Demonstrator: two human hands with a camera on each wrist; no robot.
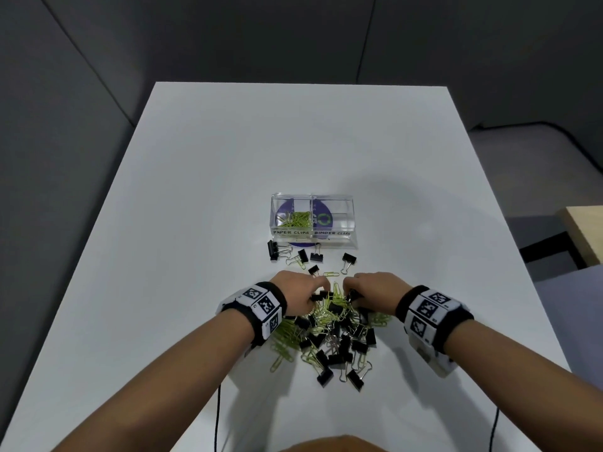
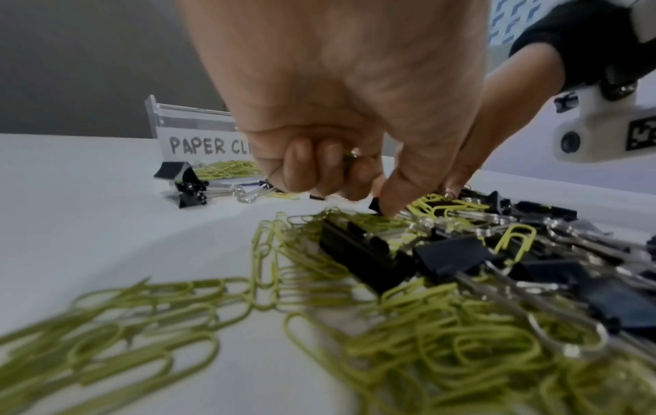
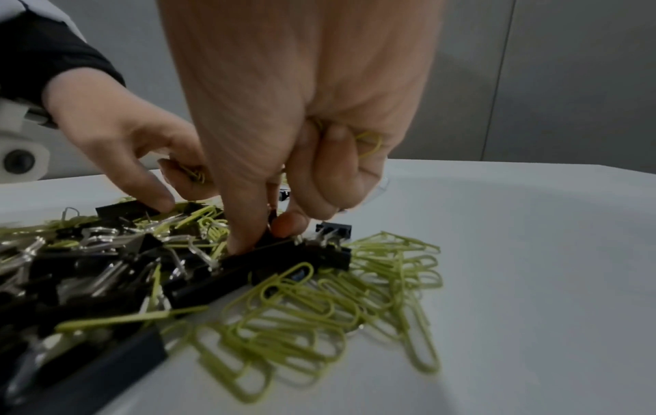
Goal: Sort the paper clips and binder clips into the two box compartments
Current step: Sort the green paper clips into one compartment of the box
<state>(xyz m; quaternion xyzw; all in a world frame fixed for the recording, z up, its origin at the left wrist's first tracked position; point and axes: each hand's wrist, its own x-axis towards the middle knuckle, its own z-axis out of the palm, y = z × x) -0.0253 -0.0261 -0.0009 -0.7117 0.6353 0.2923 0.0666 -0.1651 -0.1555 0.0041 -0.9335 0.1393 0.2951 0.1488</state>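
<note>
1. The fingers (image 3: 341, 157) of the right hand (image 1: 372, 287) curl round a few green paper clips in the palm, while thumb and forefinger pinch at a black binder clip (image 3: 270, 244). The left hand (image 1: 298, 288) also keeps paper clips (image 3: 193, 172) under curled fingers, its thumb pressing into the pile (image 1: 332, 334).
2. Risk: the wire clips hook one another, so a lift may drag strays that drop short of the box (image 1: 313, 220).
3. Risk: each fist may end up mixing both kinds, so a binder clip could land under the "PAPER CLIPS" label.
4. The pile lies on the white table (image 1: 228, 174) between the hands and near the body: thin green loops tangled with black clips on silver handles. The left compartment holds green clips; the right looks bare.
</note>
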